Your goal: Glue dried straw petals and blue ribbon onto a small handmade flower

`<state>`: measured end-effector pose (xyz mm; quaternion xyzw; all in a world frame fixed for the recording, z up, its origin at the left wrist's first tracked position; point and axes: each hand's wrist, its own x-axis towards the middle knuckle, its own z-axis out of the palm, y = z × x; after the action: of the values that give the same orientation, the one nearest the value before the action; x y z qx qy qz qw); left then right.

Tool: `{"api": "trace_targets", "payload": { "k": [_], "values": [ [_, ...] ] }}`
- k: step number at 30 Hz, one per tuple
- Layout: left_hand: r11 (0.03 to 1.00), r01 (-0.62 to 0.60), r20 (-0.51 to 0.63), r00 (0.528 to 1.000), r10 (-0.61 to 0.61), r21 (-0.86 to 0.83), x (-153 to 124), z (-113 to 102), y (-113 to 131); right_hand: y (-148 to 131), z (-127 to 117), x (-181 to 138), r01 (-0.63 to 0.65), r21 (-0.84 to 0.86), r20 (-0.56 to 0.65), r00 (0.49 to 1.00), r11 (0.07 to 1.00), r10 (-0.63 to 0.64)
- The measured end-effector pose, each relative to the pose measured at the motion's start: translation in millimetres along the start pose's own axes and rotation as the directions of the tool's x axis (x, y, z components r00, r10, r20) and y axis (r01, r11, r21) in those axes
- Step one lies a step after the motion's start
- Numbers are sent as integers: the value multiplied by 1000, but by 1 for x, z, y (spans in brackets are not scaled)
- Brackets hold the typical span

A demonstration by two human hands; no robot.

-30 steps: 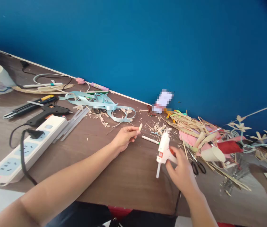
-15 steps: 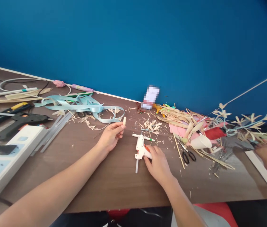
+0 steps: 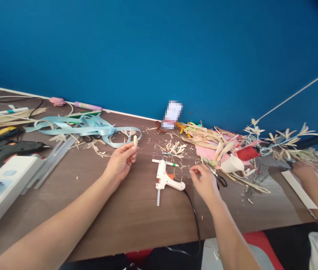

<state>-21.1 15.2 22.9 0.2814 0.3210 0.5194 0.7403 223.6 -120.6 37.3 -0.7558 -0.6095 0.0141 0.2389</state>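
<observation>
Head view: the left hand (image 3: 121, 162) pinches a small pale piece (image 3: 135, 140) between thumb and fingers, its tip poking up above them. A white glue gun (image 3: 162, 177) lies on the table (image 3: 130, 221) between the two hands, touching neither. Its front end crosses a white pen (image 3: 172, 164), a glue stick (image 3: 158, 198) juts from its rear, and its handle points toward the right hand (image 3: 206, 185), which is just beside it. That hand's fingers are bent, thumb close to the forefinger; whether they meet cannot be told. Scissors (image 3: 223, 181) lie just beyond its wrist side, near a cup (image 3: 232, 164).
</observation>
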Motion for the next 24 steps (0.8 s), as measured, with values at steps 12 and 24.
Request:
{"api": "trace_targets", "payload": {
  "k": [12, 24],
  "values": [
    [997, 8, 55, 998, -12, 78, 2, -3, -13, -1, 24, 28, -87, -149, 204, 972, 985, 117],
    [985, -14, 69, 998, 2, 170, 9, -3, -19, -19, 15, 94, 170, -175, 46, 985, 970, -164]
  ]
}}
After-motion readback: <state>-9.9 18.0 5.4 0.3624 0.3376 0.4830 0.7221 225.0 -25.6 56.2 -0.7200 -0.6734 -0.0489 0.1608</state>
